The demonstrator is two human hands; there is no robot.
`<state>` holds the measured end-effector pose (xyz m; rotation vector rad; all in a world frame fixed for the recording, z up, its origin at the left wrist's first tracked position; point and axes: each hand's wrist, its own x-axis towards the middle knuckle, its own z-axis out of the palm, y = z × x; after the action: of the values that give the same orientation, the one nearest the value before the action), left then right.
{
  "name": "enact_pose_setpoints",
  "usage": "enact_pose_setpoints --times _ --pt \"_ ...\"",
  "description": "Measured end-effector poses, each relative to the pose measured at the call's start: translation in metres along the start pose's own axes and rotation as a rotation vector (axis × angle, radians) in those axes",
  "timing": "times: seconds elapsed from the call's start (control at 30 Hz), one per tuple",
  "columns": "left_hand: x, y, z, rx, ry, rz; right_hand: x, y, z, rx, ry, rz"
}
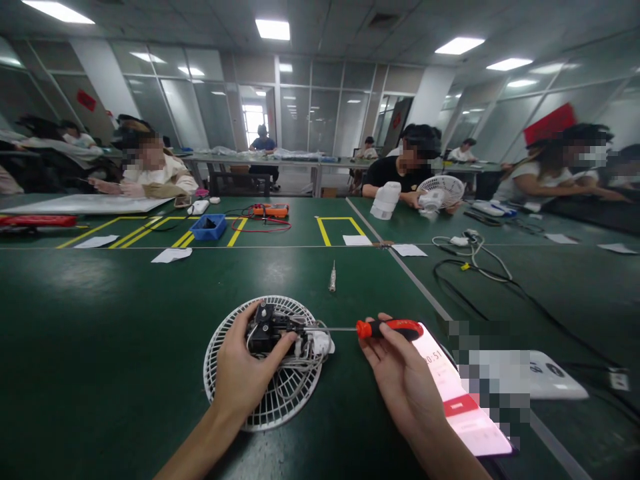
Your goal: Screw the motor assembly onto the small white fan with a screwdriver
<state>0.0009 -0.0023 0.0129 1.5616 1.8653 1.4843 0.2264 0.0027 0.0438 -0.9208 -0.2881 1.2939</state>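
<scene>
A round white fan grille (215,373) lies on the green table, with a black motor unit (263,333) and bundled white wires (300,363) on top of it. My left hand (240,370) is closed around the motor unit, thumb on its near side and fingers over the far side. In my right hand (400,367) is a red and black screwdriver (387,329), held by its handle between thumb and fingers. Its shaft points left, and the tip reaches the right end of the motor unit; the exact contact point is too small to tell.
A small clear-handled screwdriver (333,277) lies beyond the grille. A lit phone (470,407) is beside my right forearm, near a white device (555,377) and cables (500,273). Farther back are a blue tray (209,227), an orange multimeter (270,211) and a co-worker holding another fan (443,193).
</scene>
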Motion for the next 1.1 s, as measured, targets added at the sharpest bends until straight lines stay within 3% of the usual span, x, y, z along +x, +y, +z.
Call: enact_pose_setpoints --times 0.67,1.1 --pt "0.0006 0.0010 -0.0002 0.002 0.002 -0.006 -0.0002 0.0004 -0.0044 -0.099 -0.023 0.054" --pt "0.0017 0.0006 -0.0005 0.000 -0.003 -0.029 0.0012 0.0003 -0.0015 -0.034 -0.011 0.080"
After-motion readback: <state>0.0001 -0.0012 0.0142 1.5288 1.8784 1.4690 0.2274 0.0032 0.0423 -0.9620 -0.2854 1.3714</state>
